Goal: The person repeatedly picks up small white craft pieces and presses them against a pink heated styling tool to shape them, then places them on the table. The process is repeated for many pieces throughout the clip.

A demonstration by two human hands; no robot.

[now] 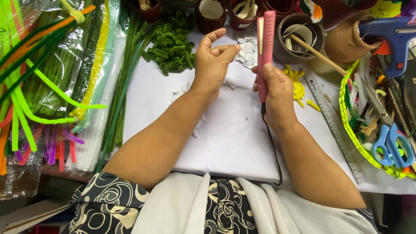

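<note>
Overhead, centre of frame: right hand (pixel 275 93) wrapped around the lower part of a pink flat iron (pixel 265 52), fingers clamped on its handle, thumb lying along the front. Iron stands upright, tip toward the top edge; its two long plates sit close together with a pale strip showing between them. A black cord (pixel 273 147) runs from its base down toward the lower edge.

Left hand (pixel 213 63), just left of the iron and not touching it: fingers curled, thumb and forefinger tips nearly together. Cannot tell whether anything is pinched between them.

Containers, top edge: brown cup (pixel 211 15) with a white lining; dark red cup (pixel 245 15) holding pale curved strips; dark round pot (pixel 298 39) holding coiled pale strips and a wooden stick (pixel 314 53) leaning out to the right.

Work surface: white table (pixel 225 138). Green fuzzy pieces (pixel 171 45) piled at upper centre-left; white crumpled pieces (pixel 248 51) just behind the iron. Pipe cleaners (pixel 52 82) in green, orange, yellow, white and purple, bagged, fill the left side. Right side: metal ruler (pixel 336 125), yellow bits (pixel 298 84), blue scissors (pixel 392 145), blue glue gun (pixel 392 37) at upper right.
</note>
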